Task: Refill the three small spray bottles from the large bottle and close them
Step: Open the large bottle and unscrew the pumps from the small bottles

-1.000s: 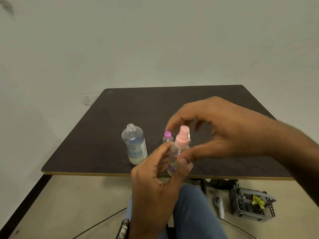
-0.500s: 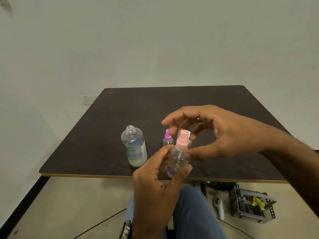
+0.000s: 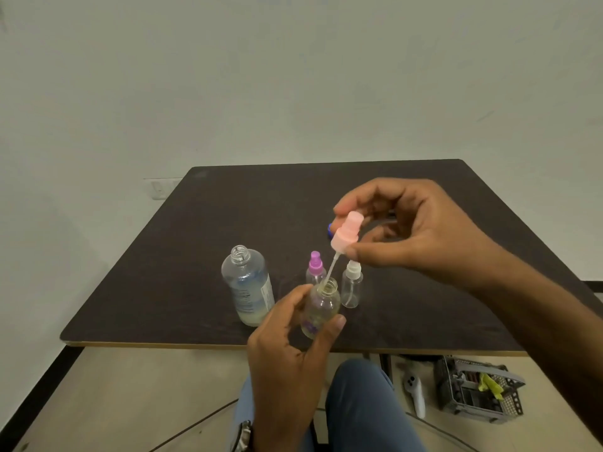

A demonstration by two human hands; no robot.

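My left hand (image 3: pixel 287 350) grips a small clear spray bottle (image 3: pixel 320 308) above the table's near edge; its neck is open. My right hand (image 3: pixel 408 230) pinches the pink spray cap (image 3: pixel 346 234) lifted above it, with the dip tube (image 3: pixel 329 272) still reaching into the bottle's mouth. The large clear bottle (image 3: pixel 248 285) stands uncapped to the left, partly filled. Behind the held bottle stand a small bottle with a purple cap (image 3: pixel 315 267) and one with a white cap (image 3: pixel 352 285).
A dark square table (image 3: pixel 202 243) carries the bottles. A blue cap (image 3: pixel 330 230) peeks out behind the pink cap. On the floor at right sit a grey basket (image 3: pixel 476 389) and a white controller (image 3: pixel 414 393). My knee in jeans (image 3: pixel 362 406) is below.
My right hand has lifted the pink spray cap off the held bottle and raised it, drawing the dip tube most of the way out. My left hand keeps its hold.
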